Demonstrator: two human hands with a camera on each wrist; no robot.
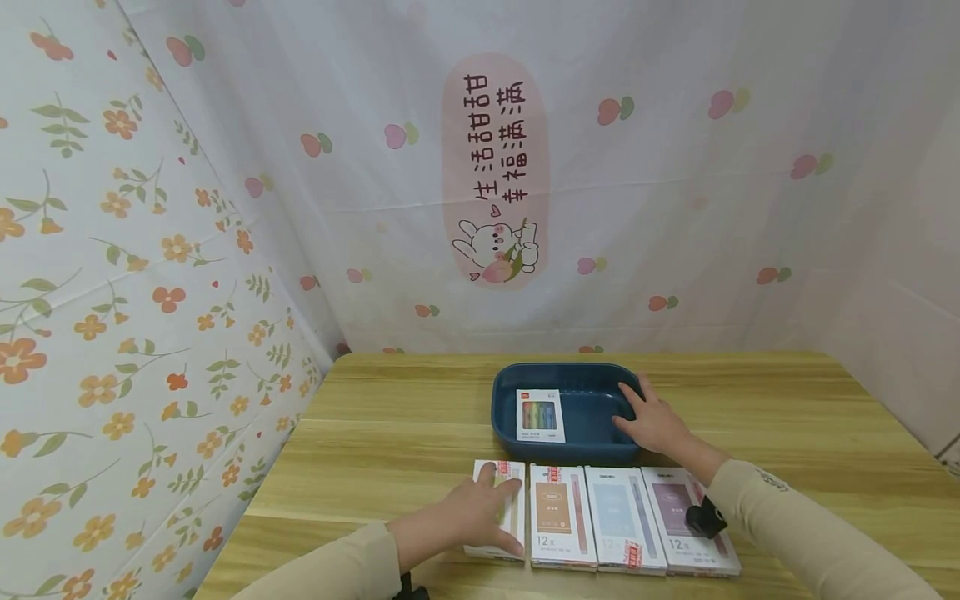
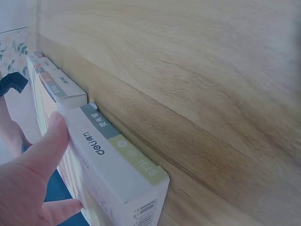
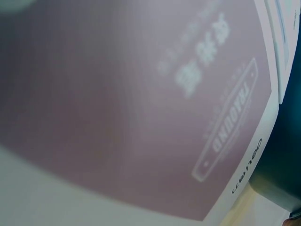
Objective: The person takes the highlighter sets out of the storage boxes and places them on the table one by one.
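My left hand [image 1: 477, 510] lies over the leftmost white box [image 2: 110, 155], its fingers spread across the top face and the thumb near the close end. Print reading "deli" and a grey-and-yellow-green band mark that box's end. Beside it, in a row, lie a box with an orange panel [image 1: 553, 508], one with a pale blue panel [image 1: 615, 508] and one with a purple panel [image 1: 675, 507]. My right hand [image 1: 654, 423] rests over the right rim of a dark blue basin [image 1: 517, 450], fingers spread. Inside the basin, at its left, is a smaller white box with rainbow-coloured print [image 1: 540, 415].
Everything stands on a wood-grain table [image 1: 375, 433]. A white patterned curtain [image 1: 360, 192] hangs behind it, and a floral cloth [image 1: 150, 317] hangs at the left. The purple-panelled box fills most of the right wrist view, blurred.
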